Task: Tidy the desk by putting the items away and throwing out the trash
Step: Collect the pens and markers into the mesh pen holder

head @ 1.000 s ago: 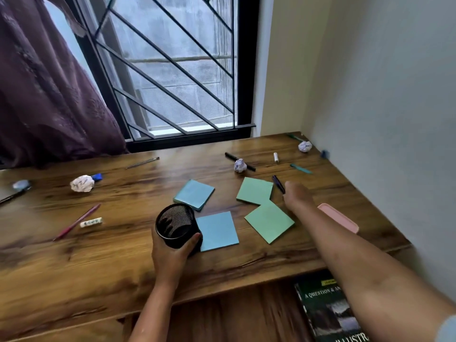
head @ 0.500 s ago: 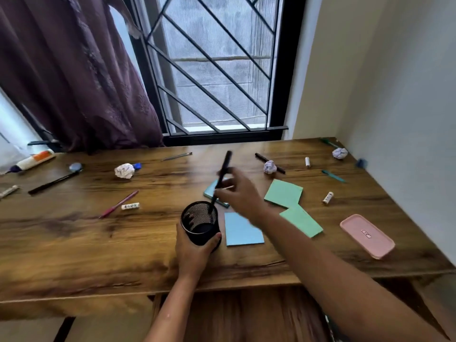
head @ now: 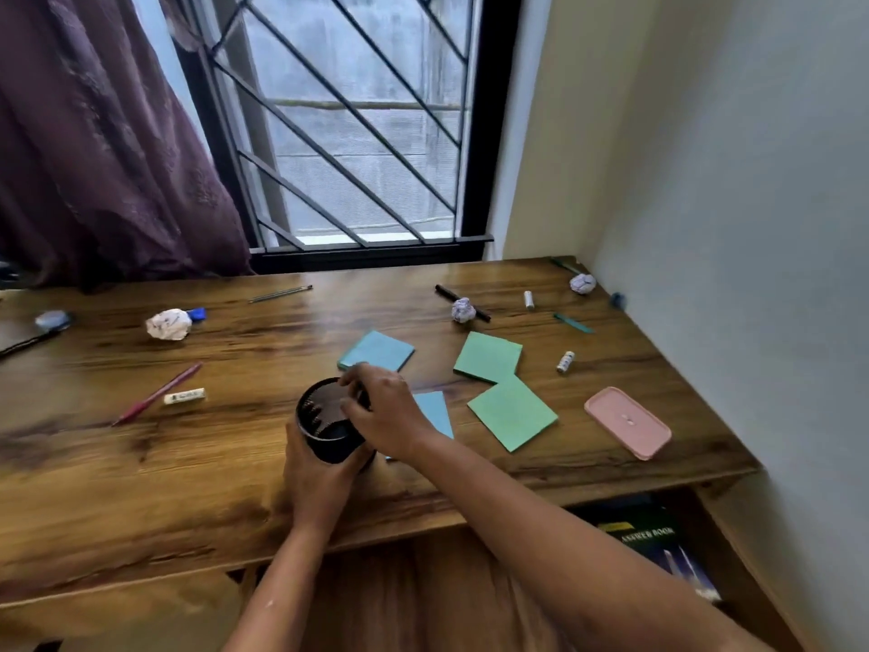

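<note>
My left hand (head: 315, 482) grips a black mesh pen cup (head: 329, 432) from the near side, near the front middle of the wooden desk (head: 141, 487). My right hand (head: 385, 416) hovers over the cup's mouth with its fingers curled at the rim, pinching the top of a black pen that is almost entirely hidden inside. Crumpled paper balls lie at the left (head: 168, 324), back middle (head: 463, 310) and back right corner (head: 582, 283). Two blue (head: 376, 351) and two green (head: 512, 413) sticky-note pads lie right of the cup.
A red pen (head: 157, 394) and a white eraser (head: 185, 396) lie left of the cup. A black marker (head: 446, 292), a teal pen (head: 573, 323), a grey pencil (head: 280, 294) and small white tubes (head: 565, 361) are scattered at the back. A pink case (head: 628, 422) sits right; a book (head: 658, 543) is below.
My right hand picked up a black pen near the green pads, carried it left and lowered it into the cup. My left hand kept hold of the cup.
</note>
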### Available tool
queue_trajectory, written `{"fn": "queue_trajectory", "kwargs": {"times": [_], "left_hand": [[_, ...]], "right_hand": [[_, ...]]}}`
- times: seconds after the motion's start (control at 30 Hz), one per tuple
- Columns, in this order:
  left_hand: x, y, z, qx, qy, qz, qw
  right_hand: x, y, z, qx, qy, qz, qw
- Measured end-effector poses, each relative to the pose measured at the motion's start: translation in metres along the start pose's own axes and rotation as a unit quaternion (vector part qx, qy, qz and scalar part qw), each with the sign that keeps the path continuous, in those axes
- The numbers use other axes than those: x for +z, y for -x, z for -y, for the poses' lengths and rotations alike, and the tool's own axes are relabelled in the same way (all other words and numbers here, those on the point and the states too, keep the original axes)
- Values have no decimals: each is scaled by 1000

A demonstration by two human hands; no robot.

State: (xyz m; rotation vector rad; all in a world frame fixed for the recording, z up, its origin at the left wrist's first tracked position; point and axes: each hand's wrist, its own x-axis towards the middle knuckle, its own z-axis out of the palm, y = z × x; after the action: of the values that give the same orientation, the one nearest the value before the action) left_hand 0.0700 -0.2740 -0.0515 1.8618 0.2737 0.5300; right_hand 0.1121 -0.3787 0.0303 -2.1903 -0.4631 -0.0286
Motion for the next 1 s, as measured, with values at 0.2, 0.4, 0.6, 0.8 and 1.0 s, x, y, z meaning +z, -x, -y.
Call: {"fn": "queue_trajectory", "kwargs": {"times": [0.2, 0.4, 0.6, 0.8, 1.0], "left_hand": [[8, 30, -15, 15, 56, -18, 998], [66, 69, -52, 33, 50, 88, 994], [133, 100, -82, 61, 38, 198, 978], [190, 123, -93, 43, 20, 213, 976], [234, 110, -106, 36, -8, 217, 975]], "right_hand": [[-43, 27, -3, 35, -130, -20, 991], [-112, 61, -56, 176, -172, -93, 965], [-179, 98, -137, 234, 39, -131, 963], [-200, 133, -203, 245, 338, -16, 909], [-228, 117, -240, 220, 358, -41, 906]]}}
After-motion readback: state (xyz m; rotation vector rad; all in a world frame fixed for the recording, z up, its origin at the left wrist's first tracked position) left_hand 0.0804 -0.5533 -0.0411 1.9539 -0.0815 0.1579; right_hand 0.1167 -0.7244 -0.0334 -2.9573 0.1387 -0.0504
